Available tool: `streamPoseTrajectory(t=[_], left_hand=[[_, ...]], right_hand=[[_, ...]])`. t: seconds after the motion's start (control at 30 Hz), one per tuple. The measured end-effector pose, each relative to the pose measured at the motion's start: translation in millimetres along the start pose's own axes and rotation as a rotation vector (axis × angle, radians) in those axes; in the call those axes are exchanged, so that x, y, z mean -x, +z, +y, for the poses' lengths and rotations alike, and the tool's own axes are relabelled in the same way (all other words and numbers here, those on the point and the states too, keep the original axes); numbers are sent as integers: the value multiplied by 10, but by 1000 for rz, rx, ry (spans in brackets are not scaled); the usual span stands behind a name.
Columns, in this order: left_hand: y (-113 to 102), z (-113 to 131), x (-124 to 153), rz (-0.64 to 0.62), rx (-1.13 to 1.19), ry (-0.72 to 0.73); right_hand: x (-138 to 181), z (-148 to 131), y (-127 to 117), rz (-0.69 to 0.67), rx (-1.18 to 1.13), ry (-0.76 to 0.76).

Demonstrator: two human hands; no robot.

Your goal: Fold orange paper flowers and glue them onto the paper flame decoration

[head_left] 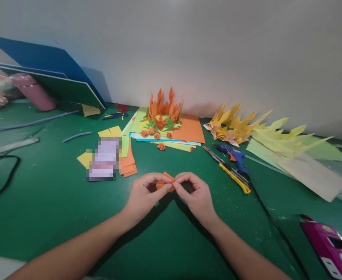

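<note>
A small folded piece of orange paper [165,182] is held above the green table between both hands. My left hand [147,192] pinches its left side between thumb and fingers. At its right end, my right hand [194,194] grips it with thumb and forefinger. The fingertips of the two hands nearly meet and hide part of the folds. Beyond the hands lies a small orange paper flower [161,146], with several more like it by an orange and green paper crown [165,111].
Right of my hands lie a yellow utility knife [235,178] and a blue glue gun [233,155] with a black cord. A pixelated phone [104,158] rests on paper squares at left. Yellow paper crowns [232,126], a pink bottle [34,91] and a magenta power strip [325,245] stand farther out.
</note>
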State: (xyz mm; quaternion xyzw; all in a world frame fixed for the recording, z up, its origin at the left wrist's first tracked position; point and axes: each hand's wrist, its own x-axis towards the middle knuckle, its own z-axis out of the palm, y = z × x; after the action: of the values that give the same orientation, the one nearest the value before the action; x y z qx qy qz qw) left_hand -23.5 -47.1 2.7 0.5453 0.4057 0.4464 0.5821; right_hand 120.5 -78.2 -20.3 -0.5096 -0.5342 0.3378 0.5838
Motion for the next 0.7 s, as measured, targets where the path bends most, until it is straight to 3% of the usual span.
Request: streamPoseTrajectory(t=[0.23,0.43,0.7], left_hand=[[11,17,2,4,64,-46],[-12,21,-11,-2,90,-96],[-14,11,-57,17,92,-184]], right_hand=[[-20,5,16,-18,-154,127],[-58,-8,-22,-158,-216,310],[-77,-61,-22,-134,-86,237]])
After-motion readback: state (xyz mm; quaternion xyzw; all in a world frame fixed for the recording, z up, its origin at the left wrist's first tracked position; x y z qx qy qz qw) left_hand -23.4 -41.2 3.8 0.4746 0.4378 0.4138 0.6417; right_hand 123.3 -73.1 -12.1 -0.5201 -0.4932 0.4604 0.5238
